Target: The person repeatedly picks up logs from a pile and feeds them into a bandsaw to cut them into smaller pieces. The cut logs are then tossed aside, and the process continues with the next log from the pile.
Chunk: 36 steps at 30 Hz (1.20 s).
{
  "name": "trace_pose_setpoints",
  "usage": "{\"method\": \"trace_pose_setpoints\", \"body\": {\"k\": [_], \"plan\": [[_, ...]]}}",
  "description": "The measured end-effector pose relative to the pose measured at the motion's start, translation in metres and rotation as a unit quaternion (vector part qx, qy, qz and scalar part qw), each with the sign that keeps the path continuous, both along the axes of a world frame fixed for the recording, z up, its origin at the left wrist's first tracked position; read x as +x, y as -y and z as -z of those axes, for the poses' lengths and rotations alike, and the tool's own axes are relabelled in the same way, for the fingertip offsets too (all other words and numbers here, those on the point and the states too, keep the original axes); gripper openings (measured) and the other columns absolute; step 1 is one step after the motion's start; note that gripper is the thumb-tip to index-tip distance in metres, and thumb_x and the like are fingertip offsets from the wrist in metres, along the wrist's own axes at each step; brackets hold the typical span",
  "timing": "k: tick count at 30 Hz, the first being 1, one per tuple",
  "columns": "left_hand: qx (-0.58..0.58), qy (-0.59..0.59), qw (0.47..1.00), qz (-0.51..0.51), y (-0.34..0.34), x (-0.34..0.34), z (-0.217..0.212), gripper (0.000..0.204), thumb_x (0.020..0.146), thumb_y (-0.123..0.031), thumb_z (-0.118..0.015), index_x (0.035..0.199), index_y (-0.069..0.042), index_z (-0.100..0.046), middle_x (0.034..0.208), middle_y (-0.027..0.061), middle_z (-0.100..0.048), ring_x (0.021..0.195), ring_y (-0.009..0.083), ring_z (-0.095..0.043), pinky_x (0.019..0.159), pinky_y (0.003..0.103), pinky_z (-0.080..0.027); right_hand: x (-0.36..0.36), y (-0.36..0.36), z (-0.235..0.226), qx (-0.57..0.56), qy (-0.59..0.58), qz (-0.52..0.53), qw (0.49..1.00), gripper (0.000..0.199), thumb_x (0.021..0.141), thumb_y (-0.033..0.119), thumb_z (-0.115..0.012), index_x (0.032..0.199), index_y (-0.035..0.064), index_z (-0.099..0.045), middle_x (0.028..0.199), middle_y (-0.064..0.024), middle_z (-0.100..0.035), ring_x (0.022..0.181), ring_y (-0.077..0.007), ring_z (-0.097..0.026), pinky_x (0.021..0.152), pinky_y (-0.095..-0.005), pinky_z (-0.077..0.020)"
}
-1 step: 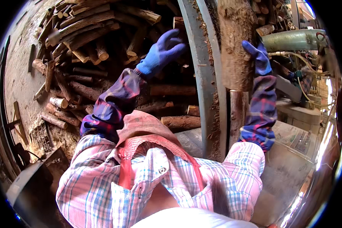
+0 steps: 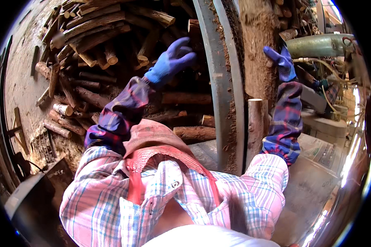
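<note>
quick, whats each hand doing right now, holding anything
left hand: open, fingers spread over the log pile, holding nothing
right hand: open against the upright log, no grip visible

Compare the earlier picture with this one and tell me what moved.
Nothing visibly changed. The left hand, open in its blue glove, is raised over the pile of logs as before; the right hand is up beside the bark-covered trunk, and neither holds anything.

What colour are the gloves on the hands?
Blue, on both the left hand and the right hand; the head view shows them clearly.
</note>
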<state>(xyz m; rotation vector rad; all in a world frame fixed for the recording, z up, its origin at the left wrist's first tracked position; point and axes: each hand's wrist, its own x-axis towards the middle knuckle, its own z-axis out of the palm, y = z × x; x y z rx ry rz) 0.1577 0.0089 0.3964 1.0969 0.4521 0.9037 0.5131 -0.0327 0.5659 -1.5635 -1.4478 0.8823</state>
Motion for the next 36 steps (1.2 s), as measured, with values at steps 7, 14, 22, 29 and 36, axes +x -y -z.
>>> {"method": "trace_pose_setpoints", "body": {"k": [7,14,22,29,36], "plan": [[-0.13,-0.329,0.923,-0.148,0.08,-0.175,0.173,0.074,0.081,-0.029,-0.072,0.138,-0.003,-0.034,0.119,0.0135,-0.057,0.106,0.0225,-0.056,0.093,0.035,-0.044,0.062,0.005,0.123,-0.031,0.084,0.084,0.992,0.09,0.072,0.022,-0.076,0.141,-0.005,-0.025,0.138,-0.0181,-0.038,0.131,-0.0266,-0.034,0.106,-0.0338,-0.0317],[-0.263,-0.358,0.843,-0.303,0.188,-0.291,0.281,0.052,0.079,-0.04,-0.066,0.107,0.004,-0.061,0.099,0.0155,-0.064,0.094,0.024,-0.059,0.084,0.034,-0.046,0.199,0.093,0.122,-0.16,0.138,0.094,0.973,0.063,0.088,0.019,-0.059,0.14,0.0004,-0.028,0.129,-0.017,-0.049,0.111,-0.0262,-0.054,0.096,-0.0372,-0.0443],[-0.51,-0.317,0.755,-0.263,0.235,-0.335,0.32,0.03,0.085,-0.034,-0.059,0.07,-0.009,-0.061,0.059,-0.0001,-0.053,0.05,0.013,-0.044,0.047,0.03,-0.034,-0.16,-0.044,0.151,-0.078,0.379,0.073,0.919,0.073,0.082,0.033,-0.069,0.137,0.0021,-0.034,0.136,-0.0183,-0.043,0.122,-0.0303,-0.044,0.101,-0.0407,-0.04],[-0.632,-0.121,0.692,-0.328,0.199,-0.38,0.441,0.025,0.083,-0.032,-0.066,0.092,-0.009,-0.062,0.07,-0.003,-0.054,0.052,0.0068,-0.046,0.046,0.021,-0.034,-0.369,-0.087,0.461,-0.387,0.126,-0.201,0.891,0.069,0.078,0.015,-0.073,0.137,0.0026,-0.038,0.134,-0.0142,-0.046,0.121,-0.024,-0.044,0.102,-0.0345,-0.0358],[-0.629,0.022,0.669,-0.396,0.152,-0.374,0.607,0.041,0.083,-0.035,-0.067,0.111,-0.008,-0.057,0.082,0.0007,-0.058,0.064,0.0106,-0.051,0.055,0.023,-0.04,-0.591,-0.106,0.77,-0.567,0.154,-0.335,0.736,0.11,0.06,0.037,-0.086,0.142,0.0007,-0.022,0.136,-0.0211,-0.042,0.125,-0.0303,-0.042,0.094,-0.0405,-0.0418]]}}
